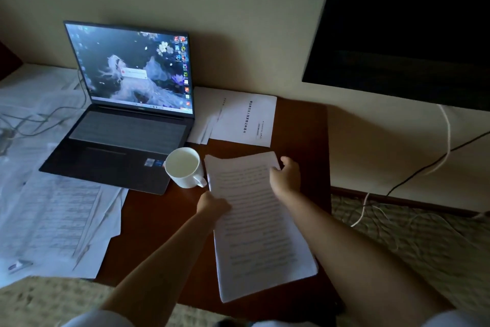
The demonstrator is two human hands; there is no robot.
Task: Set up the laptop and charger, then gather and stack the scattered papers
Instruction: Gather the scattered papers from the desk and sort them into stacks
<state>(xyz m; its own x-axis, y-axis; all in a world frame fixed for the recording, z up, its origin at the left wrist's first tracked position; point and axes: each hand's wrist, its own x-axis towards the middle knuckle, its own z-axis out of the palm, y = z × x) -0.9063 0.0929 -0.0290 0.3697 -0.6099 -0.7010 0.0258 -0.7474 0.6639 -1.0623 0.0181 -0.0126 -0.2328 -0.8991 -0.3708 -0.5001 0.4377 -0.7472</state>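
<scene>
The left hand (213, 204) grips the left edge of a stack of printed papers (257, 231), its fingers curled under the sheets and the thumb side on top, while the right hand (286, 175) pinches the far right corner of the same stack, fingers wrapped round the edge. The stack is held over the right part of a dark brown wooden table (159, 234), its long side running away from the person and its near end reaching towards the table's front edge. Just to the left of the stack's far corner stands a white mug (184, 167), handle turned towards the papers and very close to them; whether they touch is unclear. Behind the mug an open laptop (127, 125) sits with its screen lit, showing a desktop picture and a small dialog window, its back near the pale wall (238, 8). A thin cable (82, 93) runs from the laptop's left side out over loose sheets (53, 215) that cover the left part of the table, some overlapping and some hanging past the front edge. Beyond the held stack, to the right of the laptop, a few more pages (244, 120) lie flat near the wall, the top one bearing a line of printed characters. A dark television (411, 22) hangs on the wall at the upper right, with white and black cords (445, 146) trailing below it to the patterned carpet (411, 242).
</scene>
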